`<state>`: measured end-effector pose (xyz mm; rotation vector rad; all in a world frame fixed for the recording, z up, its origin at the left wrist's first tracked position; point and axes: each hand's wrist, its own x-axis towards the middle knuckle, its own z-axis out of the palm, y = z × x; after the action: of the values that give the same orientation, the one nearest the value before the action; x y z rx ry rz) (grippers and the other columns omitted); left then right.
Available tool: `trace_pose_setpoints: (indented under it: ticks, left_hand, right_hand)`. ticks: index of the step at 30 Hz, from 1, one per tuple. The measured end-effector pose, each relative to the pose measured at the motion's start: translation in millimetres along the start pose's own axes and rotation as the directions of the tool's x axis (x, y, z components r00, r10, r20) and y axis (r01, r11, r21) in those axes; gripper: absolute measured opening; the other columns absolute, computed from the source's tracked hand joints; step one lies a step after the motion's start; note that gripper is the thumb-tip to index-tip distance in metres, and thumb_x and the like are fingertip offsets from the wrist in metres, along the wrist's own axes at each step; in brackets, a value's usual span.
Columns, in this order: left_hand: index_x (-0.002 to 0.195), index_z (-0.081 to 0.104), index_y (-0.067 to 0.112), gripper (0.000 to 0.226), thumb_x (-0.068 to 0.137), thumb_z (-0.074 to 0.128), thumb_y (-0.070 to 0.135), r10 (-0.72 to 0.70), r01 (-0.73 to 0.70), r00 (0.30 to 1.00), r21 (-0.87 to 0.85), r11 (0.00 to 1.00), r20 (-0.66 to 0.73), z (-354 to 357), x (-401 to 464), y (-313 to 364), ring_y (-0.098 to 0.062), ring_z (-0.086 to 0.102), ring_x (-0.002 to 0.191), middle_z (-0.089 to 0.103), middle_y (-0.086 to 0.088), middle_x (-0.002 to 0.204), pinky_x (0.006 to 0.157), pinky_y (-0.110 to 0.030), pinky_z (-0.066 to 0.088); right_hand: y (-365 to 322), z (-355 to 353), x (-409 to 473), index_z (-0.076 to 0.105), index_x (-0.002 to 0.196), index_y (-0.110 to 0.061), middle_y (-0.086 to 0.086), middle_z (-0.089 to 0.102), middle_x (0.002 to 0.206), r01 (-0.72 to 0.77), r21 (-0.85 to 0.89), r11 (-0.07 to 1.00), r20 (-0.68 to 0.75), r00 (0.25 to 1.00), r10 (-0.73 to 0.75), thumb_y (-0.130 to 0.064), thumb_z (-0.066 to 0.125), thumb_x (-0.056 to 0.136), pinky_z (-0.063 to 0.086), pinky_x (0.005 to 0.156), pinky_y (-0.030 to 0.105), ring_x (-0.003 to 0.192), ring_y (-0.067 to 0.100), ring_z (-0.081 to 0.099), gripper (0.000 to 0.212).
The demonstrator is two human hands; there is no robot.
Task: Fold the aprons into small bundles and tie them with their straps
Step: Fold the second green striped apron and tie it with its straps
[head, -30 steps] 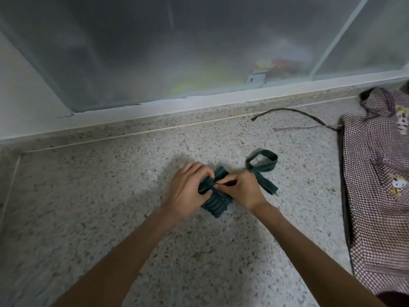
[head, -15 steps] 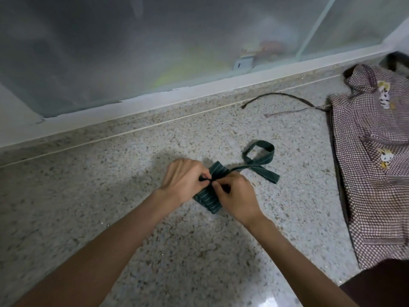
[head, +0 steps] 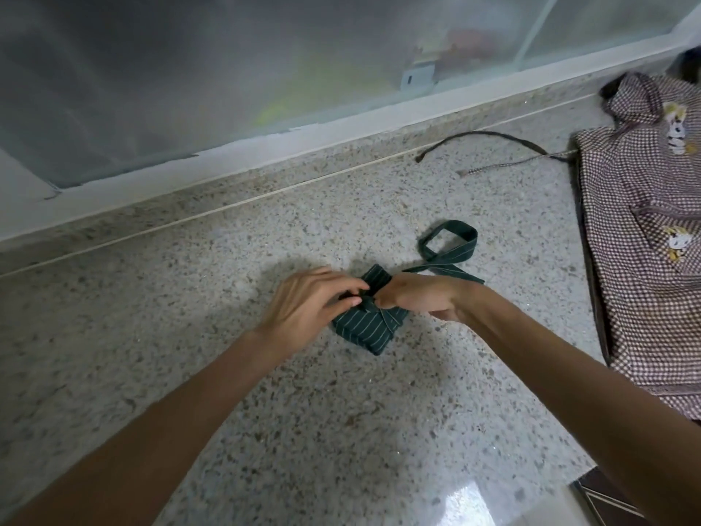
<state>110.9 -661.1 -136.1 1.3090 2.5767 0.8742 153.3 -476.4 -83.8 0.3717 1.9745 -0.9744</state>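
Observation:
A dark green striped apron is folded into a small bundle (head: 368, 328) on the speckled stone counter (head: 189, 298). Its strap (head: 451, 248) loops away to the right behind my hands. My left hand (head: 311, 301) pinches the strap on top of the bundle. Opposite it, my right hand (head: 421, 296) grips the strap at the same spot, fingertips close to those of the left. The knot itself is hidden by my fingers. A checked maroon apron (head: 641, 229) lies spread flat at the right, its thin straps (head: 493, 146) trailing left along the counter.
A frosted sliding window (head: 265, 62) with a white frame runs along the back of the counter. The counter's front right corner (head: 569, 491) ends by a dark floor.
My right hand has turned and moved to the right side of the bundle, uncovering its front half. The left hand stays pinching on top. The view shifted slightly left.

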Motion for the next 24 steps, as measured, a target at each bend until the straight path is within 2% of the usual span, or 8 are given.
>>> trace_pose_setpoints:
  ticks: [4, 6, 8, 10, 13, 15, 20, 24]
  left_hand:
    - [0.101, 0.073, 0.026, 0.019, 0.082, 0.070, 0.028, 0.126, -0.121, 0.991, 0.118, 0.986, -0.036, 0, 0, 4, -0.009, 0.065, 0.080, 0.073, 0.011, 0.092, 0.061, -0.025, 0.053]
    - [0.098, 0.074, 0.027, 0.020, 0.079, 0.071, 0.032, 0.146, -0.144, 0.989, 0.157, 0.977, -0.001, -3, 2, 6, -0.009, 0.063, 0.075, 0.072, 0.013, 0.088, 0.054, -0.023, 0.050]
    - [0.098, 0.074, 0.028, 0.019, 0.079, 0.070, 0.032, 0.143, -0.144, 0.990, 0.177, 0.974, 0.021, -3, 1, 7, -0.009, 0.062, 0.074, 0.072, 0.013, 0.087, 0.051, -0.022, 0.049]
    - [0.100, 0.073, 0.027, 0.019, 0.082, 0.067, 0.031, 0.122, -0.123, 0.992, 0.168, 0.978, 0.020, -1, -1, 6, -0.008, 0.062, 0.076, 0.071, 0.013, 0.090, 0.051, -0.022, 0.049]
    - [0.099, 0.074, 0.026, 0.020, 0.085, 0.062, 0.033, 0.078, -0.076, 0.997, 0.131, 0.988, -0.009, 2, -6, 4, -0.007, 0.059, 0.075, 0.069, 0.013, 0.088, 0.052, -0.020, 0.046]
    - [0.099, 0.074, 0.027, 0.020, 0.085, 0.061, 0.033, 0.069, -0.066, 0.998, 0.133, 0.989, -0.014, 1, -5, 5, -0.006, 0.056, 0.076, 0.067, 0.014, 0.086, 0.052, -0.019, 0.043]
    - [0.095, 0.075, 0.027, 0.015, 0.081, 0.068, 0.030, 0.023, -0.024, 1.000, 0.155, 0.988, 0.013, -4, -3, 8, -0.009, 0.052, 0.080, 0.066, 0.014, 0.084, 0.051, -0.025, 0.044]
    - [0.100, 0.073, 0.027, 0.019, 0.086, 0.062, 0.034, -0.029, 0.011, 0.995, 0.192, 0.981, 0.094, -6, 3, 10, -0.009, 0.049, 0.088, 0.066, 0.012, 0.090, 0.063, -0.025, 0.043]
  right_hand:
    - [8, 5, 1, 0.050, 0.129, -0.006, 0.003, 0.049, 0.129, 0.048, 0.231, 0.972, -0.025, 0.999, -0.044, -0.016, 0.043, 0.097, 0.027, 0.109, 0.029, 0.123, 0.016, 0.040, 0.035]
    - [7, 12, -3, 0.058, 0.092, -0.007, 0.001, 0.051, 0.093, 0.069, 0.262, 0.963, -0.108, 0.993, -0.041, -0.026, 0.056, 0.085, 0.040, 0.081, 0.025, 0.089, 0.014, 0.045, 0.020]
    - [12, 21, -1, 0.056, 0.064, -0.014, -0.002, 0.048, 0.068, 0.149, 0.113, 0.982, -0.242, 0.963, -0.118, -0.029, 0.069, 0.075, 0.033, 0.058, 0.023, 0.063, 0.011, 0.043, 0.022]
    - [19, 29, -2, 0.070, 0.069, -0.020, -0.006, 0.059, 0.065, 0.212, 0.006, 0.977, -0.414, 0.890, -0.190, -0.032, 0.076, 0.075, 0.036, 0.052, 0.016, 0.058, 0.007, 0.051, 0.014]
    - [25, 37, -8, 0.075, 0.082, -0.028, -0.012, 0.069, 0.074, 0.277, -0.167, 0.946, -0.668, 0.675, -0.315, -0.032, 0.076, 0.077, 0.049, 0.060, 0.018, 0.065, 0.004, 0.062, 0.006]
    - [19, 46, -12, 0.073, 0.089, -0.023, -0.006, 0.069, 0.087, 0.147, -0.429, 0.891, -0.671, 0.609, -0.423, -0.026, 0.066, 0.086, 0.050, 0.067, 0.028, 0.079, 0.014, 0.063, 0.009]
    - [-3, 49, -22, 0.065, 0.099, -0.008, 0.006, 0.057, 0.107, 0.008, -0.688, 0.726, -0.541, 0.661, -0.520, -0.016, 0.051, 0.093, 0.044, 0.077, 0.031, 0.104, 0.024, 0.052, 0.018]
    - [-21, 26, -20, 0.056, 0.077, -0.008, 0.006, 0.059, 0.082, -0.002, -0.546, 0.838, -0.460, 0.836, -0.298, -0.024, 0.058, 0.091, 0.039, 0.057, 0.026, 0.069, 0.020, 0.054, 0.021]
